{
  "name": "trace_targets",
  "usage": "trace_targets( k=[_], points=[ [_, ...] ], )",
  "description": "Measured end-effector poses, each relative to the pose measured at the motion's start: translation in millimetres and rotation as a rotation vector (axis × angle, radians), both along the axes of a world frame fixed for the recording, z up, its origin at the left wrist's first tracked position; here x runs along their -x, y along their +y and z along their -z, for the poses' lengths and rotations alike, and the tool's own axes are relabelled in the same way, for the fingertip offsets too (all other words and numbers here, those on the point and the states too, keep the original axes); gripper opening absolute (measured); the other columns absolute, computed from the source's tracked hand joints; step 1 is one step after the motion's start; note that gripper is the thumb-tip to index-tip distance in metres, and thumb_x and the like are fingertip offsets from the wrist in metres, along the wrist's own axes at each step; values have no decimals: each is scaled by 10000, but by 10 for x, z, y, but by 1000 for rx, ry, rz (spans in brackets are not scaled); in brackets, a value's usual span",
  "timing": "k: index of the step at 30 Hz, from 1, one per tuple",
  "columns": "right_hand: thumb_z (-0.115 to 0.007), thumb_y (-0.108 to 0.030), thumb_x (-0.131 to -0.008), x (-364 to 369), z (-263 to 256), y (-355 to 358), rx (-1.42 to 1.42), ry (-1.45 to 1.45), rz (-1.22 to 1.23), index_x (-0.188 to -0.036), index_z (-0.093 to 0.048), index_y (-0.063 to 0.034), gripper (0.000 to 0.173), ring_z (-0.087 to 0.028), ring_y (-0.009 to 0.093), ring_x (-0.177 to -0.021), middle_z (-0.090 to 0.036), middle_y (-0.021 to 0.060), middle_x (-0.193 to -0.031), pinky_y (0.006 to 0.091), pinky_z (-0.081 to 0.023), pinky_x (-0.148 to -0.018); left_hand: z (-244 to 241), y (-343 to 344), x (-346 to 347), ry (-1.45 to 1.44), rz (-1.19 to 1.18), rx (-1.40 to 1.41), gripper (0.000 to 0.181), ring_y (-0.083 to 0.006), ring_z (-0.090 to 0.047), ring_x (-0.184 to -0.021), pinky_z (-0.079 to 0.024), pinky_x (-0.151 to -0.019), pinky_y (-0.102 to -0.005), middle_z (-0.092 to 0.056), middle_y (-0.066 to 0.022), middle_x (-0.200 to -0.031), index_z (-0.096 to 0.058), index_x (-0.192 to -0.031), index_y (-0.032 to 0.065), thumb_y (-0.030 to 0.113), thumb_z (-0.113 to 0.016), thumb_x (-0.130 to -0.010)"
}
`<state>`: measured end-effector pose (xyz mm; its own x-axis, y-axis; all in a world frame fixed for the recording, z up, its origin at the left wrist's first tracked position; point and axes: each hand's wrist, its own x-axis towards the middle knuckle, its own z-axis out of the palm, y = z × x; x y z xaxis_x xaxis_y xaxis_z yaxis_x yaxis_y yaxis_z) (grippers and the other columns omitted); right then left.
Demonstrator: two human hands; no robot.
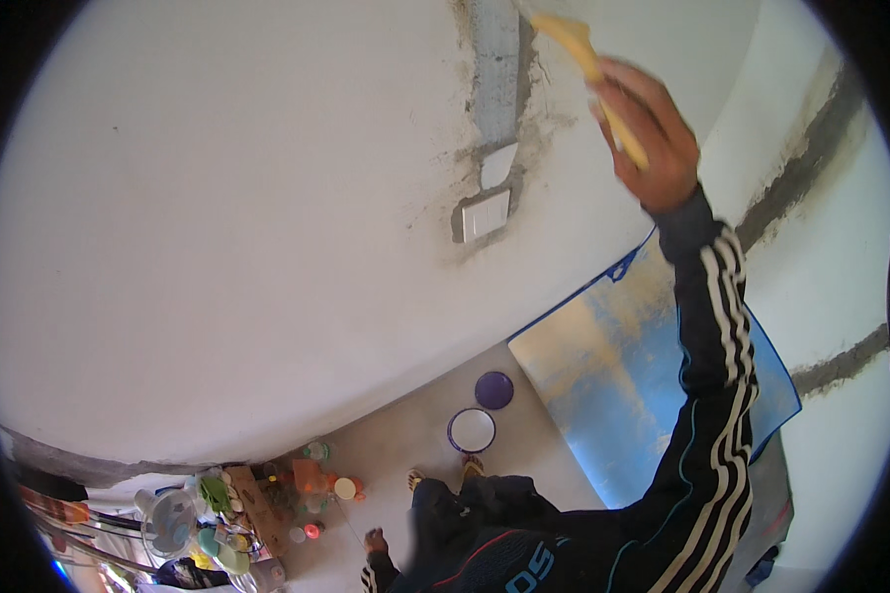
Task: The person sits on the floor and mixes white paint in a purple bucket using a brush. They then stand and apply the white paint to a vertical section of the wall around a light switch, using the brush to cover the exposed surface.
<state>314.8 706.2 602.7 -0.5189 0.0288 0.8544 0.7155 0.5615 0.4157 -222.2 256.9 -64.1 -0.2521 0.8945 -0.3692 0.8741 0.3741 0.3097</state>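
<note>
Raised at the upper right, my right hand [656,141] grips the yellow handle [564,33] of a tool whose far end is blurred near the top edge. Beside it on the white wall [267,185] runs a vertical grey filled strip [497,67]. Below that strip are a white piece [499,166] set in the wall and a white switch plate [486,216] with rough grey mortar around them. My left hand [375,540] hangs low near my body, small in view; whether it holds anything is not clear.
On the floor stand a round tub of white material [472,431] and a purple lid [494,391]. A blue-edged sheet or mattress [601,393] lies at right. Bottles and containers crowd around a cardboard box [256,511] at lower left. More grey strips [808,163] cross the right wall.
</note>
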Motion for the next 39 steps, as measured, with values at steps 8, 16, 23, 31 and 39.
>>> trace_targets(
  k=[8, 16, 23, 31, 39],
  points=[
    [-631, 56, -681, 66, 813, 52, 201, -75, 14, -1007, -615, -18, 335, -571, 275, -990, -541, 113, -1095, 346, -517, -803, -105, 261, -563, -657, -723, -76, 378, -203, -561, -753, -483, -557, -368, -583, -82, -941, -495, -1171, 77, 244, -580, -843],
    [-619, 52, -684, -79, 1698, -287, 430, -116, 12, -930, -605, -11, 255, -562, 280, -1011, -519, 106, -1064, 346, -527, -790, 281, -1048, -798, -640, -879, 86, 398, -213, -564, -713, -468, -527, -407, -574, -60, -870, -495, -1163, 115, 294, -623, -831],
    [-628, 18, -719, -148, 1248, -415, 442, -155, -50, -983, -593, -19, 269, -560, 266, -1011, -539, 101, -1066, 341, -523, -782, 266, -1713, -1194, -665, -991, 16, 322, -176, -493, -548, -417, -436, -348, -548, -60, -744, -532, -1100, 88, 289, -564, -851],
    [-639, -7, -713, -15, 46, -30, 44, -64, -53, -978, -603, -24, 268, -571, 289, -982, -549, 125, -1055, 346, -514, -795, 60, -1705, -1770, -798, -1192, 100, 303, -212, -533, -693, -448, -558, -423, -533, -49, -736, -530, -1072, 87, 283, -558, -842],
    [-594, -53, -703, -278, 1496, 68, 244, -325, -106, -932, -607, 4, 237, -545, 278, -988, -553, 134, -999, 366, -479, -882, 52, -1134, -2591, -770, -1194, 32, 437, -221, -605, -629, -496, -541, -361, -606, -135, -693, -579, -1068, -4, 349, -574, -812]
  ],
)
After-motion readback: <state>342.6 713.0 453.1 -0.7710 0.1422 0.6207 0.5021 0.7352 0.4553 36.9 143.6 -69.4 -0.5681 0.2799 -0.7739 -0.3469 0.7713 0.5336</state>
